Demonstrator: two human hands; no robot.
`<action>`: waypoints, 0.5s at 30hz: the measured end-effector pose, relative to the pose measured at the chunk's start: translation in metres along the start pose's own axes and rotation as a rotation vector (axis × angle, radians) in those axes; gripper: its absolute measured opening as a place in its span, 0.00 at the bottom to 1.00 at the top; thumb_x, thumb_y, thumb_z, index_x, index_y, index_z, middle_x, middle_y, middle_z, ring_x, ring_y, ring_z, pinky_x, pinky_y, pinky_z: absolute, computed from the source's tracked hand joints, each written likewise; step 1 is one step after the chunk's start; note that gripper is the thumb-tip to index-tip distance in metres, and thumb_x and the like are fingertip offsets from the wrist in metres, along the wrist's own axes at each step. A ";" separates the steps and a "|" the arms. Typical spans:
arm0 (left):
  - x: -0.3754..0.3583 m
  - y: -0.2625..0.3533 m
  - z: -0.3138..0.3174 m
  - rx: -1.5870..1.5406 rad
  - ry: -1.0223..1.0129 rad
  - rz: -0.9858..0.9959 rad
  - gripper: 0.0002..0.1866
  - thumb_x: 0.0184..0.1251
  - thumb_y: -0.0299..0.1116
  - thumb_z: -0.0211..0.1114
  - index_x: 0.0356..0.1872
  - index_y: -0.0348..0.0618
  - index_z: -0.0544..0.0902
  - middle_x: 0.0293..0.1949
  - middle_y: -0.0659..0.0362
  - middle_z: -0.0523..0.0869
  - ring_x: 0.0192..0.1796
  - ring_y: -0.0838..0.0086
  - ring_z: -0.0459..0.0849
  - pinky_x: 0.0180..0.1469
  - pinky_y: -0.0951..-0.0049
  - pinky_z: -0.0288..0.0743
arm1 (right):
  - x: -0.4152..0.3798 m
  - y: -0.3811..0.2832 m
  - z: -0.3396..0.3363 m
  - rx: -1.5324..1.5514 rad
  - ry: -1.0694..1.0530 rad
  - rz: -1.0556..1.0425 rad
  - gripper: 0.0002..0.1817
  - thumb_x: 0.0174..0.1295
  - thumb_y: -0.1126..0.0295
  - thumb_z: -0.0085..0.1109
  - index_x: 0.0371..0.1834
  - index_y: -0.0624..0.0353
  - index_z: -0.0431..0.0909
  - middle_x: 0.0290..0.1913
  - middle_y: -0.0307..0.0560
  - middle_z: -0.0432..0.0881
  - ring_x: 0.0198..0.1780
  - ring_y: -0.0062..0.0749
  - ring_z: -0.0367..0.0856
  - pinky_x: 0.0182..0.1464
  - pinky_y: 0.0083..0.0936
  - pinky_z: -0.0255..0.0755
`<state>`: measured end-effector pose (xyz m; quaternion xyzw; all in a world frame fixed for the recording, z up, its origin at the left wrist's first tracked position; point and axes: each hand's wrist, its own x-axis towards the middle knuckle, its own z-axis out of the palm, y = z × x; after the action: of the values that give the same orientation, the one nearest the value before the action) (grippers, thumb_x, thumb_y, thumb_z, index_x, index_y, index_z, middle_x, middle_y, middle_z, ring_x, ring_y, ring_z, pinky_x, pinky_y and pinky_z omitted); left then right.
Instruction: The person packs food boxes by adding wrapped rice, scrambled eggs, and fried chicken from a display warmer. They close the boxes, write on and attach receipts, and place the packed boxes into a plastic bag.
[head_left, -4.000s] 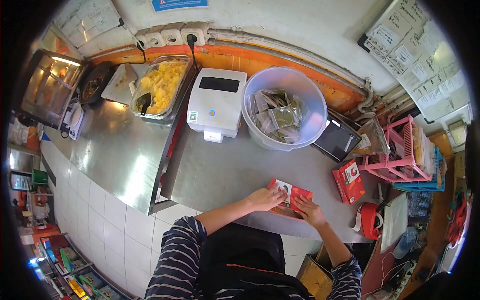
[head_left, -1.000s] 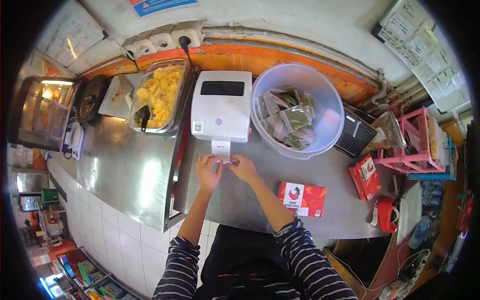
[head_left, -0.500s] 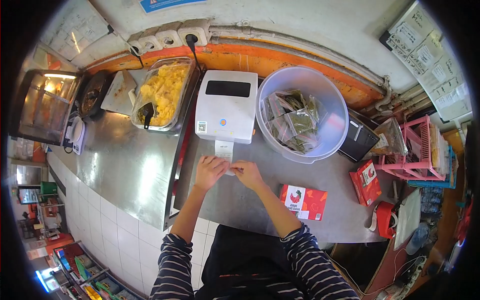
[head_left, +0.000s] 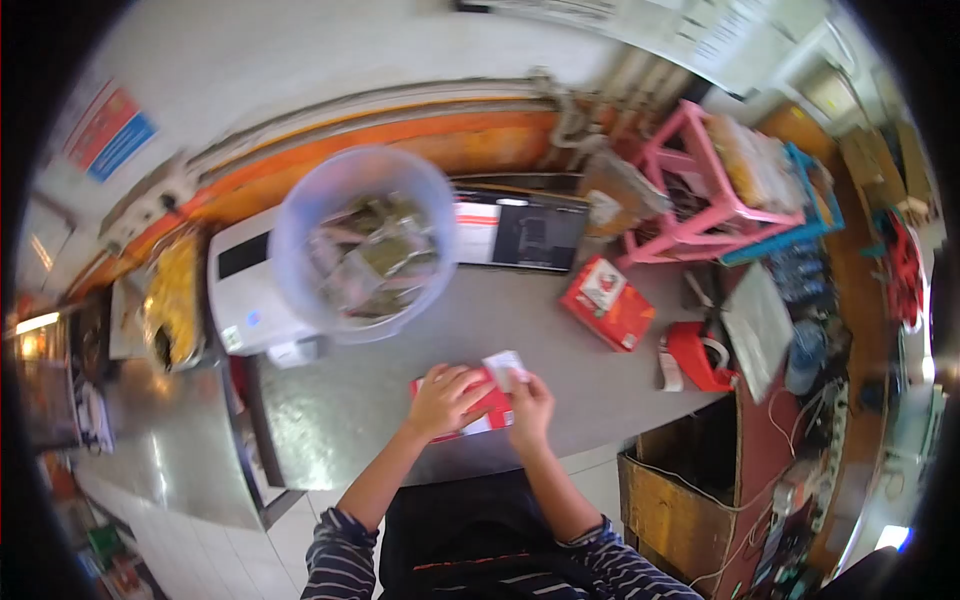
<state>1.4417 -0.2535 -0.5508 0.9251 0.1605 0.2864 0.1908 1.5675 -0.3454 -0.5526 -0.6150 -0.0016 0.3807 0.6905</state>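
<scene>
My left hand (head_left: 447, 402) rests over a red box (head_left: 497, 404) lying on the metal table near its front edge, with its fingers spread across the box top. Between the closed fingers of my right hand (head_left: 530, 404) is a small white label (head_left: 503, 367), just above the box's back right corner. A white label printer (head_left: 245, 290) stands at the left. Beside it is a translucent round tub (head_left: 420, 175) with packets of green leaves (head_left: 375, 262) inside.
Another red box (head_left: 608, 303) and a red tape dispenser (head_left: 693, 357) are to the right on the metal table (head_left: 350, 410). A tablet-like black device (head_left: 530, 232) leans behind. A pink rack (head_left: 675, 235) stands back right, a yellow-filled container (head_left: 172, 305) far left.
The view has swung to the right. My hands have moved from the printer to the red box, and the label is off the printer, in my right hand.
</scene>
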 end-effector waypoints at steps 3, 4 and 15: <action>0.108 0.006 0.079 0.060 -0.289 0.109 0.36 0.43 0.41 0.73 0.58 0.49 0.73 0.62 0.57 0.69 0.63 0.64 0.68 0.61 0.56 0.64 | 0.046 -0.035 -0.111 -0.011 0.198 -0.092 0.11 0.59 0.64 0.65 0.36 0.60 0.79 0.33 0.38 0.80 0.29 0.17 0.74 0.31 0.15 0.65; 0.144 0.003 0.107 0.134 -0.348 0.159 0.39 0.41 0.43 0.74 0.60 0.48 0.71 0.65 0.56 0.65 0.67 0.63 0.63 0.65 0.55 0.59 | 0.057 -0.046 -0.138 0.011 0.241 -0.036 0.11 0.59 0.64 0.65 0.36 0.60 0.79 0.32 0.37 0.80 0.28 0.17 0.73 0.31 0.15 0.65; 0.227 0.049 0.253 0.174 -0.318 -0.132 0.29 0.36 0.34 0.74 0.46 0.46 0.75 0.69 0.51 0.59 0.73 0.52 0.51 0.68 0.37 0.42 | 0.169 -0.080 -0.194 -0.015 0.220 0.219 0.12 0.56 0.63 0.68 0.29 0.61 0.78 0.25 0.39 0.80 0.22 0.18 0.73 0.24 0.15 0.64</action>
<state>1.7788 -0.2700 -0.6154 0.9591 0.2129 0.1086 0.1514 1.8210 -0.4167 -0.6104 -0.6548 0.1383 0.3838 0.6363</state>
